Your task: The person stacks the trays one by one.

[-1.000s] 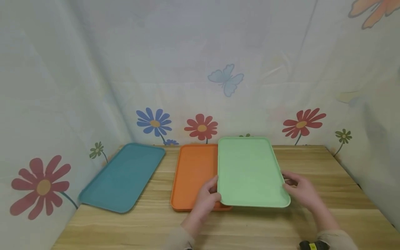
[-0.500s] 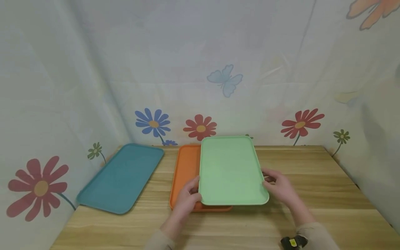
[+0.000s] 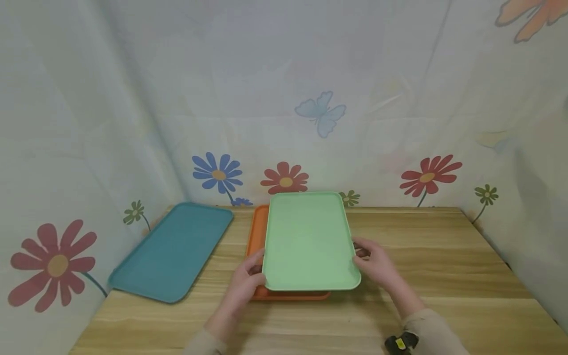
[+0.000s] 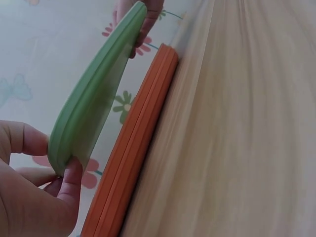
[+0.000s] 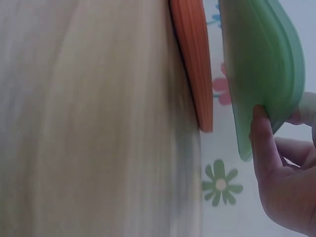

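Both hands hold a light green tray in the air by its side edges, near its front corners. My left hand pinches the left edge and my right hand the right edge. Beneath it an orange tray lies on the table, mostly covered from above; its left strip and front rim show. In the left wrist view a gap separates the green tray from the ridged orange edge. The right wrist view shows the thumb and fingers about the green rim.
A teal tray lies slanted on the left of the wooden table. A flower-printed cloth hangs behind the table and along its sides. A black band with a yellow patch sits at the right wrist.
The two hands have carried the green tray leftward, from over the orange tray's right part to over most of it. The orange and teal trays stay put.
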